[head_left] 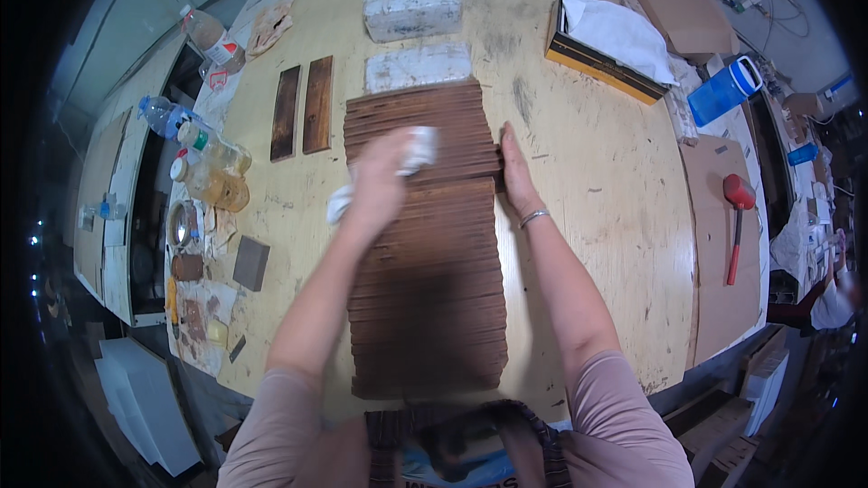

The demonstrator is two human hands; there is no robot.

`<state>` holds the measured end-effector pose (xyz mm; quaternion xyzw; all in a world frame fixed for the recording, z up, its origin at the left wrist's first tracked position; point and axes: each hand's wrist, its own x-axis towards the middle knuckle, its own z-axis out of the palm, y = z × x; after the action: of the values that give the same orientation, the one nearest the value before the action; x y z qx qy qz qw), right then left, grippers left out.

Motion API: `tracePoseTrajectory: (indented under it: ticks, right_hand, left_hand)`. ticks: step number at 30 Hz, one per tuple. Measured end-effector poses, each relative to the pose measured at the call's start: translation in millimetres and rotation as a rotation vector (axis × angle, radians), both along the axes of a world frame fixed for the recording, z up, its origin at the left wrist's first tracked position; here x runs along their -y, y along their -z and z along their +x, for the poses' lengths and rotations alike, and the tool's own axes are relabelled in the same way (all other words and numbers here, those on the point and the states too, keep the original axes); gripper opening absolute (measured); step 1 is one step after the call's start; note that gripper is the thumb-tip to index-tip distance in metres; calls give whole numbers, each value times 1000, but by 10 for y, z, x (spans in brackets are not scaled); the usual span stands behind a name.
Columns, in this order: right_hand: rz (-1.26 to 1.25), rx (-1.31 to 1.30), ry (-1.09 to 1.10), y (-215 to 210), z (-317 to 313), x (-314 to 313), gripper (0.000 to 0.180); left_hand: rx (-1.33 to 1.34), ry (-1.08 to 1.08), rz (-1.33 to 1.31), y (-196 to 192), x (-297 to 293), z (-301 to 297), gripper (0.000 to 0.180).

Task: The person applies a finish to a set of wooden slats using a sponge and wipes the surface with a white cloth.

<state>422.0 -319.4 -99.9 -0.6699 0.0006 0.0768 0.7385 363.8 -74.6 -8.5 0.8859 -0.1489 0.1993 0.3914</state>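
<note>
A long row of thin dark brown wooden strips (425,226), packed edge to edge, runs down the middle of the table. My left hand (380,183), blurred by motion, is closed on a white cloth (419,150) lying over the upper part of the strips. Along the right side of the row, my right hand (517,172) rests with its fingers stretched out against the strip ends. Beyond the far end of the row sit two pale wrapped blocks, the nearer block (418,67) right against the strips and the farther block (412,11) behind it.
Two loose brown boards (302,110) lie to the left. Bottles of liquid (215,183) and a grey-brown block (251,263) line the left edge. At the right are a black-and-yellow box (606,59), a blue bottle (723,92) and a red mallet (737,203) on cardboard.
</note>
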Motion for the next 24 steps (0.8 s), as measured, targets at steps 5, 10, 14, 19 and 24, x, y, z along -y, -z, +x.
tracePoseTrajectory:
  ticks: [5,10,14,19,24]
  right_hand:
    - [-69,72,-50,-124,-11,-246,68]
    - [-78,146,-48,-67,498,-256,70]
    - [-15,148,-51,75,854,-357,64]
    - [-83,145,-104,120,965,-405,54]
    - [-157,197,38,30,802,-362,48]
  left_hand:
    - [29,293,302,409,448,167,44]
    - [-245,24,136,281,-479,-221,44]
    - [-495,-23,-907,-352,-132,363,36]
    - [-145,114,-129,-81,490,1247,37]
    - [-80,59,538,346,-100,1041,44]
